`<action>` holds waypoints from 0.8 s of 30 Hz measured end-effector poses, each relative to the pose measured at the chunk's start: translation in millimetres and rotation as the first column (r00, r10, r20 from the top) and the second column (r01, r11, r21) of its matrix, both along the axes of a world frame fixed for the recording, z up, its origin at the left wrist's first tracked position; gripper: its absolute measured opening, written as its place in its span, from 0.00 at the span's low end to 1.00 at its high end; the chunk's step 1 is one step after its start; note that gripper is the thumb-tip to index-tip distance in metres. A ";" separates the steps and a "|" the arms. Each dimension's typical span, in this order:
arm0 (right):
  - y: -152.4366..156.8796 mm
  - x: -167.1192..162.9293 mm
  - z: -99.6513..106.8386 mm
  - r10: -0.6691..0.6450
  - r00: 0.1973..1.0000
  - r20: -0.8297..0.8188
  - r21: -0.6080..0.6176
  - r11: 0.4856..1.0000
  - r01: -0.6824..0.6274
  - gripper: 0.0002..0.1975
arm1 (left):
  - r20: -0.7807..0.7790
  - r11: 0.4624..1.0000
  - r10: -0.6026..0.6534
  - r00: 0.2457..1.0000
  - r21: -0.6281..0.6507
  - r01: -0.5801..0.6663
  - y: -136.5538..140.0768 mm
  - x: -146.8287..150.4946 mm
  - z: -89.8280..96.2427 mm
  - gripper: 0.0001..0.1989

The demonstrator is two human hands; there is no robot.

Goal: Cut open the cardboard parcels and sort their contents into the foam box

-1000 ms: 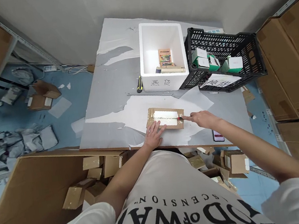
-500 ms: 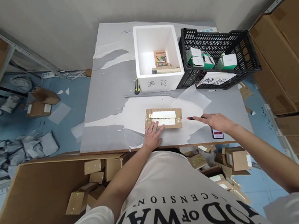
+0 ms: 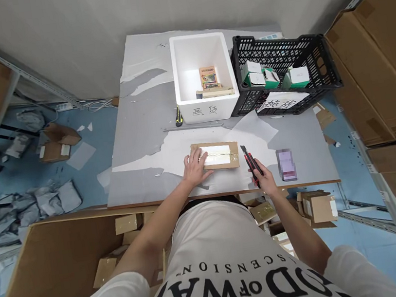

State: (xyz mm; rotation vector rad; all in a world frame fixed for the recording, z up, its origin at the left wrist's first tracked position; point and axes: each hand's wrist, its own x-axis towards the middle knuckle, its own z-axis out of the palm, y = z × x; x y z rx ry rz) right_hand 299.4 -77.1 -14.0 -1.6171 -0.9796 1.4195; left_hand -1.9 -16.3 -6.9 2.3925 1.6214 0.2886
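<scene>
A small taped cardboard box (image 3: 233,153) with a white label on top lies near the front of the table. My left hand (image 3: 195,167) lies on its left end, fingers spread over the edge and label. To the right of the box, my right hand (image 3: 265,178) is closed around a black and red utility knife (image 3: 251,164). Its blade points up and to the left, apart from the box. A phone (image 3: 286,164), blurred on its screen, lies flat to the right of that hand.
Behind the box stand a white foam bin (image 3: 209,110) with books in it and a black plastic crate (image 3: 319,65) holding green-and-white boxes. A yellow and black cutter (image 3: 178,117) and a thin grey rod (image 3: 193,127) lie on the table (image 3: 135,152). A large carton (image 3: 58,256) stands front left.
My right hand has drawn back toward me and left from beside the phone, and the knife now points away from me. My left hand has shifted slightly left on the box.
</scene>
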 end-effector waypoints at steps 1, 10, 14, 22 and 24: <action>1.1 -2.6 0.2 -0.011 1.000 -0.025 -0.003 1.000 0.011 0.43 | -0.007 1.000 0.014 1.000 0.004 -0.014 4.4 -1.1 -0.1 0.42; 3.0 -5.1 1.0 -0.017 0.995 -0.101 -0.011 1.000 0.016 0.43 | -0.033 0.996 0.047 0.998 -0.069 -0.049 11.2 0.5 -7.2 0.53; -2.3 -3.2 1.9 -0.011 0.994 -0.112 -0.020 1.000 0.009 0.42 | -0.011 0.997 0.046 0.999 -0.069 -0.047 11.5 0.1 -8.5 0.53; -10.4 3.3 2.0 0.028 0.996 -0.084 -0.038 0.999 -0.032 0.41 | 0.118 0.999 0.035 0.992 -0.017 -0.033 13.1 -1.0 -13.2 0.54; -10.0 6.0 2.7 0.044 0.996 -0.071 -0.050 0.998 -0.047 0.40 | 0.150 1.000 0.019 0.988 0.004 -0.020 14.5 -1.5 -16.6 0.55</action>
